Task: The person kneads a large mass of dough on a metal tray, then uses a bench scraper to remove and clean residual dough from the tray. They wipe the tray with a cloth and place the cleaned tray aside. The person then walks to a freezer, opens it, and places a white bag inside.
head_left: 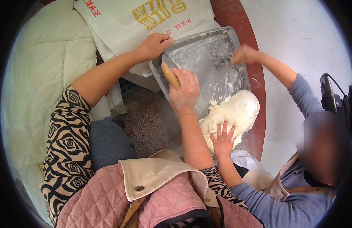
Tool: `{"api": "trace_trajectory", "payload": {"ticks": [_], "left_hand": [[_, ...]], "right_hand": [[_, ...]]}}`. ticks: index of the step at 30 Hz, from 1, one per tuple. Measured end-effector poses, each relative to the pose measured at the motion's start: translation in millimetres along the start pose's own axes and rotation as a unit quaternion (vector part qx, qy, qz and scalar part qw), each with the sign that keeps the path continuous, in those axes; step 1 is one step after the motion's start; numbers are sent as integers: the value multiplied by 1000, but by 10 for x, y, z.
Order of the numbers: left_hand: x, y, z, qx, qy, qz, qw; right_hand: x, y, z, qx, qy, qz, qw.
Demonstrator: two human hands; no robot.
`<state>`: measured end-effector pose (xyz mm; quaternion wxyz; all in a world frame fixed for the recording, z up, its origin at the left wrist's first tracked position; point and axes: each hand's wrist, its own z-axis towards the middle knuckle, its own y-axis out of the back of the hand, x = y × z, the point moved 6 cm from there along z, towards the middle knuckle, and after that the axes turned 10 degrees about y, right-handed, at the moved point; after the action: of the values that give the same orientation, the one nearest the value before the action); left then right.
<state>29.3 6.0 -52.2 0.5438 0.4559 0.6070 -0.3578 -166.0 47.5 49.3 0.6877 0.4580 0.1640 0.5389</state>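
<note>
A grey rectangular tub (242, 76), dusted with flour and smeared with dough, lies in front of me. At its far left corner, the fingers of my left hand (155, 46) are closed on the rim. My right hand (186, 89) is wrapped round the wooden handle of a scraper (170, 76), over the tub's left side; its blade is hard to make out against the grey tub. A big lump of pale dough (233, 110) bulges over the tub's near right end. A co-worker's hand (222, 140) presses flat on it, while their other hand (247, 54) hangs blurred by the right rim.
White printed sacks (126, 22) lie beyond the tub, and a large pale sack or quilt-like bundle (46, 76) fills the left. A reddish-brown round edge (258, 87) curves along the right side. The co-worker (294, 197) leans in close at the right.
</note>
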Motion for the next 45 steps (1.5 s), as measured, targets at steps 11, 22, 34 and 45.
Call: {"api": "trace_trajectory", "payload": {"ticks": [11, 22, 34, 45], "left_hand": [[-4, 8, 0, 9, 3, 5, 1000], [-16, 29, -16, 7, -3, 12, 1000], [67, 18, 22, 18, 11, 3, 1000], [32, -1, 0, 31, 14, -16, 999]], "right_hand": [[-64, 15, -9, 6, 3, 14, 1000], [-28, -45, -36, 20, -17, 22, 999], [-159, 45, 136, 4, -10, 35, 999], [-181, 72, 149, -44, -40, 18, 998]]}}
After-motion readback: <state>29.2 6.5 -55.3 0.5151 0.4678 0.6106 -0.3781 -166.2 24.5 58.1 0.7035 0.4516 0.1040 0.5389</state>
